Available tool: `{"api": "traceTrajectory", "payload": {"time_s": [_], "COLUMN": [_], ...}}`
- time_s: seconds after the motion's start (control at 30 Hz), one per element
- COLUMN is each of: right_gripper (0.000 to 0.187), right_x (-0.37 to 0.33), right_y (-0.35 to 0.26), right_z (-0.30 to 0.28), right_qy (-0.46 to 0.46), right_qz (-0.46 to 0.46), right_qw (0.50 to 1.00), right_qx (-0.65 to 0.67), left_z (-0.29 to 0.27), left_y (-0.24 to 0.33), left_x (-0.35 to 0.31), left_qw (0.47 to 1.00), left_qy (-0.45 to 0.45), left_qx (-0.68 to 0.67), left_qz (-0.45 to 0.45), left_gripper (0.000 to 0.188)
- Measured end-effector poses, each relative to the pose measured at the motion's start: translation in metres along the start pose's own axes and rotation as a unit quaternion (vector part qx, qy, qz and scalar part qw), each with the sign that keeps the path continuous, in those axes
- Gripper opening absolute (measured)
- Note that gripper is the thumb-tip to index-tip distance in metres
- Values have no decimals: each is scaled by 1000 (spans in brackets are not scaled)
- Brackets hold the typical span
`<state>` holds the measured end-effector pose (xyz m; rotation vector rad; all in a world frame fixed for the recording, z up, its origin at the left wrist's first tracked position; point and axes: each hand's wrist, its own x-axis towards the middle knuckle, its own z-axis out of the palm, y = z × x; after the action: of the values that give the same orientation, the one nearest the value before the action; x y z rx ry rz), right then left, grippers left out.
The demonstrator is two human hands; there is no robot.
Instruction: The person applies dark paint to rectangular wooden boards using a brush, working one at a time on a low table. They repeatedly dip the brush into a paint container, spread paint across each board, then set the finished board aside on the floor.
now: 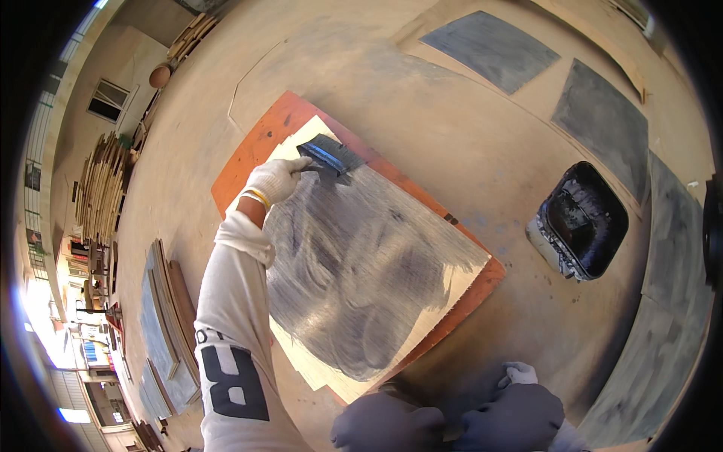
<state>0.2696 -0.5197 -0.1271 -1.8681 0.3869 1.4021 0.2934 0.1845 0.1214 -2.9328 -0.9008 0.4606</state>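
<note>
1. Plywood sheet (361,256), pale under a thin dark coating, lies flat on an orange-brown board (482,282). The board shows beyond the sheet at its far corner, left corner and right corner; along the near-left edge the sheet hides it.
2. Coverage looks well advanced but uneven: grey-black swirls spread over the middle and most of the surface, with wood grain showing through. Pale wood is left toward the board's right corner, along the near-left edge and at the sheet's near corner, with a small bare patch at the far corner. The darkest, freshest-looking patch lies just beside the brush.
3. A wide flat brush (324,156), dark with a blue band, is at the sheet's far end, near the board's far corner. Its bristles appear to touch the surface.
4. The left hand (275,181), in a pale knitted glove, is closed around the brush handle, its arm reaching across the board's left side.
5. The right hand (518,374), also gloved, is beside the right knee (512,414), apart from the sheet; whether its fingers hold anything, I cannot tell.
6. Past the board's right corner, a squarish bucket (544,245) with a dark-smeared inside stands on the floor (422,90).
7. Farther right lie dark-coated sheets (602,124); to the left, a stack of panels (167,324).
</note>
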Motion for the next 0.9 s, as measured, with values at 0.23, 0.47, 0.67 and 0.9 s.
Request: {"api": "traceTrajectory", "payload": {"time_s": [0.23,0.47,0.67,0.9], "right_gripper": [34,33,33,35], "right_x": [-12,4,-4,-9], "right_y": [-14,10,-5,-9], "right_z": [3,-8,-3,2], "right_qy": [19,-12,-17,-16], "right_qz": [14,-18,1,-15], "right_qw": [1000,999,999,999], "right_qx": [21,47,31,23], "left_z": [7,0,1,22], "left_y": [-16,13,21,-22], "left_x": [-6,-18,-17,-49], "left_qw": [1000,999,997,998], "left_qy": [-18,-21,-21,-19], "left_qx": [-2,2,-73,-29], "left_qz": [-2,29,-24,-48], "left_gripper": [42,44,42,43]}}
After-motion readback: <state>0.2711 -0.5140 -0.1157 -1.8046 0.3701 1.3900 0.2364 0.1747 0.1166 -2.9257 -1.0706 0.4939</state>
